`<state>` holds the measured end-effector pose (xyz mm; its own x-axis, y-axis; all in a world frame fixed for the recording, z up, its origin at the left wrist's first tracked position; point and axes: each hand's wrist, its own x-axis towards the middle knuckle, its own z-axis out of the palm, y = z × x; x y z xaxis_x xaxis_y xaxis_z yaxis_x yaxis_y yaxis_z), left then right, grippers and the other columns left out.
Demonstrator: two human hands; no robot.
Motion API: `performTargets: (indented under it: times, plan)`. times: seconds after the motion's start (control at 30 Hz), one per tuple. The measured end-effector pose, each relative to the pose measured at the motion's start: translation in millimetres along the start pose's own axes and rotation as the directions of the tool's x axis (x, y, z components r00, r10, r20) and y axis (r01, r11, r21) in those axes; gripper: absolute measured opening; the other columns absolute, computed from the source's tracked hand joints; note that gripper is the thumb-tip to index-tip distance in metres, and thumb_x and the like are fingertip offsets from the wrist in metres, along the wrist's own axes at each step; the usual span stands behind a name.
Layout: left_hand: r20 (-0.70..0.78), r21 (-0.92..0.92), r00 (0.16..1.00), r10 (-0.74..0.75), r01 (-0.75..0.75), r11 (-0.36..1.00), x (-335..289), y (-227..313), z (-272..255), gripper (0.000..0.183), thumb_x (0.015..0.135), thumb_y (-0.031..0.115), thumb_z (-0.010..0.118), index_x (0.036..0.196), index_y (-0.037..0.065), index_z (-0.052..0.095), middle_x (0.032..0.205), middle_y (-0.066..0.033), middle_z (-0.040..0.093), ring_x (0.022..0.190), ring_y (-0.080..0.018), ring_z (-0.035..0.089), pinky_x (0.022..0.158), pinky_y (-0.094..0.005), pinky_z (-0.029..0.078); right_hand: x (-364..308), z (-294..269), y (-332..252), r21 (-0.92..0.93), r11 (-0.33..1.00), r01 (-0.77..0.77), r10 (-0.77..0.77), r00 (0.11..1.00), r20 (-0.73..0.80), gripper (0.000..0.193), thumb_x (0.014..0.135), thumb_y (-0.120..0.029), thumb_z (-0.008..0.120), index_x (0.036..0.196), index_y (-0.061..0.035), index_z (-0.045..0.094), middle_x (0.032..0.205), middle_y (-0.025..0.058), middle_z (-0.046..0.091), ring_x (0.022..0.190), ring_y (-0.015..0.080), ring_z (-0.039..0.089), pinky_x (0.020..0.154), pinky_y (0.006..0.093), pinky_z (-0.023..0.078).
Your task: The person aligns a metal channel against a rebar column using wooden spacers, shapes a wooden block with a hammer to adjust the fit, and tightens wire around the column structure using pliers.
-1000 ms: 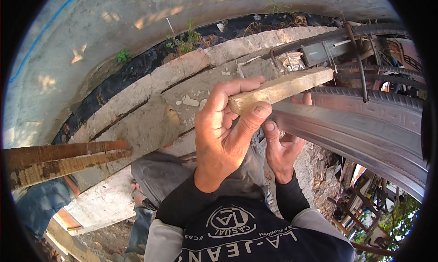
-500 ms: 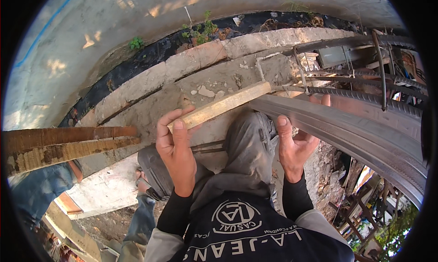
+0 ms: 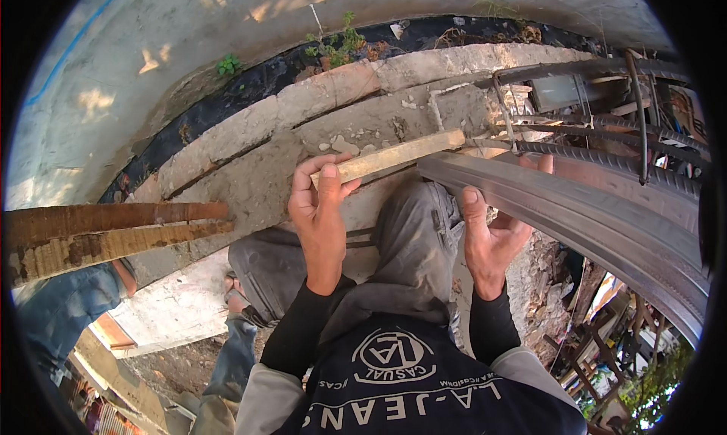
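Note:
Pinched between the thumb and fingers of my left hand (image 3: 319, 219) is a short wooden strip (image 3: 394, 156). It points to the far right, over the near end of a long ribbed metal channel (image 3: 560, 200). My right hand (image 3: 492, 242) is closed around that channel, thumb on the near side and fingertips showing past its far edge. Behind the channel runs a bundle of ribbed steel bars (image 3: 598, 156) tied with bent wire stirrups. The strip's far tip comes close to the bars; whether it touches anything there I cannot tell.
Rough mortar (image 3: 250, 181) lies in front of a low brick ledge (image 3: 326, 94), with a grey wall (image 3: 219, 26) beyond. Wooden boards (image 3: 121, 234) jut in from the left. Another person's leg in jeans (image 3: 72, 302) is at the left. Rubble and scrap (image 3: 556, 283) lie lower right.
My left hand has moved to the right and slightly away from me, carrying the wooden strip along. My right hand stays on the metal channel, which has hardly shifted.

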<state>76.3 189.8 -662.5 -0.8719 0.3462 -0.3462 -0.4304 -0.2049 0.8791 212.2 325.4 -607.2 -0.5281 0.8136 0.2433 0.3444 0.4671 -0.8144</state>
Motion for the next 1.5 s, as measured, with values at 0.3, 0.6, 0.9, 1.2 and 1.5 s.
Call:
performTargets:
  times: [0.3,0.6,0.9,1.2,1.5]
  plan:
    - [0.050,0.015,0.999,-0.006,0.006,1.000,-8.0,-4.8,2.1,0.023,0.106,0.021,0.050,0.113,0.000,0.056,0.117,-0.0170,0.064,0.104,-0.0195,0.064,0.087,-0.0342,0.057,0.1,1.5,0.8,0.040,0.999,-0.018,0.018,1.000,0.003,0.099,0.084,-0.010,0.079,0.159,-0.0017,0.014,0.150,0.0217,0.035,0.129,0.0279,0.047,0.109,0.0397,0.040]
    - [0.122,0.103,0.992,0.021,-0.034,0.994,-12.8,-2.8,4.0,0.022,0.102,0.013,0.057,0.117,-0.001,0.050,0.122,-0.0186,0.063,0.098,-0.0212,0.068,0.086,-0.0323,0.058,-1.0,6.9,4.1,0.002,1.000,-0.006,0.006,1.000,-0.022,0.104,0.081,-0.008,0.082,0.158,0.0019,0.012,0.159,0.0220,0.022,0.141,0.0291,0.033,0.112,0.0403,0.040]
    - [0.123,0.073,0.992,-0.002,-0.007,0.997,-13.3,-1.9,3.2,0.024,0.100,0.011,0.059,0.118,-0.001,0.048,0.124,-0.0190,0.061,0.098,-0.0222,0.069,0.087,-0.0324,0.058,-14.3,17.9,23.1,0.172,0.985,0.009,0.013,0.991,-0.130,0.099,0.081,-0.009,0.083,0.154,0.0056,0.017,0.155,0.0239,0.027,0.137,0.0318,0.038,0.107,0.0435,0.044]
    - [0.122,0.016,0.992,0.009,-0.011,1.000,-14.5,-4.5,3.3,0.024,0.099,0.010,0.061,0.118,-0.001,0.049,0.124,-0.0197,0.061,0.101,-0.0243,0.068,0.089,-0.0355,0.058,-8.5,19.6,18.9,0.196,0.973,-0.119,0.125,0.992,-0.017,0.098,0.082,-0.011,0.083,0.154,0.0058,0.018,0.146,0.0217,0.041,0.129,0.0294,0.048,0.102,0.0392,0.049]
    - [0.115,0.002,0.993,0.009,-0.010,1.000,-15.1,-1.1,3.8,0.025,0.098,0.009,0.061,0.118,-0.001,0.049,0.124,-0.0204,0.060,0.102,-0.0254,0.068,0.090,-0.0362,0.058,-8.7,20.5,22.0,0.216,0.968,-0.127,0.128,0.992,0.009,0.096,0.083,-0.009,0.082,0.154,0.0041,0.020,0.147,0.0230,0.039,0.127,0.0278,0.051,0.099,0.0371,0.052]
